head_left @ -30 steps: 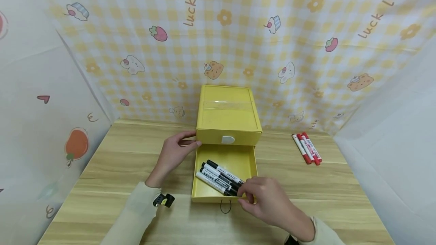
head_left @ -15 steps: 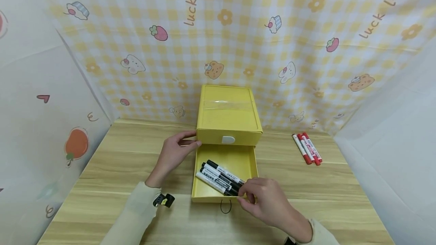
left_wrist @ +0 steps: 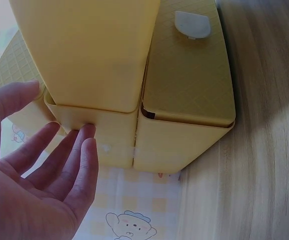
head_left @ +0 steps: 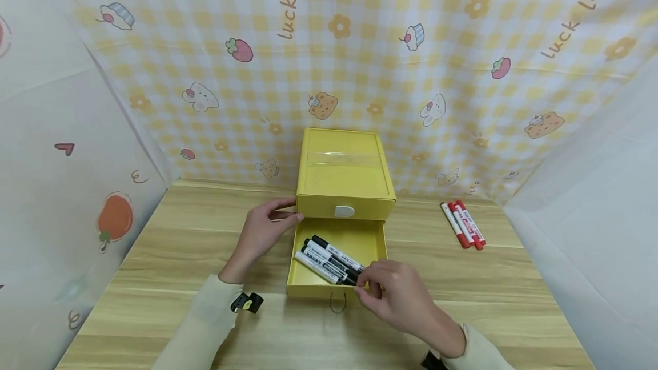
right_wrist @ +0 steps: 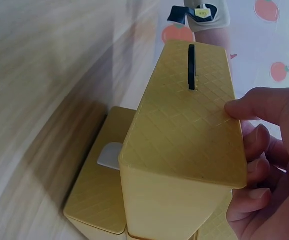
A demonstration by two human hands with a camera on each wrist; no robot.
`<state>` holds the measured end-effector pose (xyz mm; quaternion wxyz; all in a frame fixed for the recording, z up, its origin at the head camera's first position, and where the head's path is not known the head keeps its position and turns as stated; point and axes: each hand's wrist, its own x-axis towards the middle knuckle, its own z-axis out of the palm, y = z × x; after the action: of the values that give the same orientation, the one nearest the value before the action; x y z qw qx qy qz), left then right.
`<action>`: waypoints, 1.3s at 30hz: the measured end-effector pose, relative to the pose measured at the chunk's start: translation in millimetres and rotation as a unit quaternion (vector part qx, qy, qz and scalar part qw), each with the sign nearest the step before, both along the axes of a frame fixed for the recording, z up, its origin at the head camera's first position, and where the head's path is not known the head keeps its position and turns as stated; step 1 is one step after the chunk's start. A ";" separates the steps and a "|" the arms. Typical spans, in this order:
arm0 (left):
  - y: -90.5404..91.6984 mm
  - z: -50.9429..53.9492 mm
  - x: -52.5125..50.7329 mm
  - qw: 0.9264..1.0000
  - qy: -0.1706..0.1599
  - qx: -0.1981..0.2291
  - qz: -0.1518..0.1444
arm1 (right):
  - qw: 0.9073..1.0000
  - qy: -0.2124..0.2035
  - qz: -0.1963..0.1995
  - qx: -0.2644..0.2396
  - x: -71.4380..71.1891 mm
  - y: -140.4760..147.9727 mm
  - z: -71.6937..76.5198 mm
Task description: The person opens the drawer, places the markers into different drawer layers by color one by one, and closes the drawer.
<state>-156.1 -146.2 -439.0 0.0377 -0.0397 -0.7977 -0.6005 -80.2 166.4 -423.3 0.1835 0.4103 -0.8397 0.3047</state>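
A yellow drawer (head_left: 369,241) sticks out from under the upper drawer of a yellow drawer box (head_left: 341,179). Several black-capped markers (head_left: 329,260) lie slanted inside it. My right hand (head_left: 397,296) pinches the drawer's front wall near its right corner; in the right wrist view the thumb (right_wrist: 254,104) presses the outer face and the fingers curl over the rim. My left hand (head_left: 261,233) rests against the box's left side. Its fingers (left_wrist: 79,160) look extended in the left wrist view, with the thumb near the front edge. The right fingers hide some marker ends.
Several red-and-white markers (head_left: 464,225) lie together on the wooden table (head_left: 437,273) to the right. A white tab (head_left: 344,211) sits on the upper drawer's front, and a black loop (head_left: 337,304) hangs from the pulled-out one. A checked cloth (head_left: 334,56) hangs close behind.
The drawer has slid slightly back toward the box, carrying the black-capped markers. My right hand has moved inward with it, while my left hand has stayed in place.
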 end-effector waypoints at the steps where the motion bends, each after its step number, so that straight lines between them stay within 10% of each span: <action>1: -0.1 -0.1 0.1 1.000 0.000 0.000 0.000 | 1.000 -0.001 -0.003 -0.001 -1.1 -0.2 0.3; 22: 0.2 0.4 0.4 1.000 -0.003 -0.006 0.002 | 0.999 0.016 -0.033 -0.022 -21.3 -1.4 -0.5; 39: -0.1 -0.2 0.0 1.000 -0.004 -0.004 0.003 | 0.999 0.023 0.000 -0.044 2.6 -5.4 -2.6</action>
<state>-156.1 -146.3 -439.2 0.0367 -0.0350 -0.8005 -0.5972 -77.6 161.0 -425.9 0.2202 0.4089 -0.8210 0.3320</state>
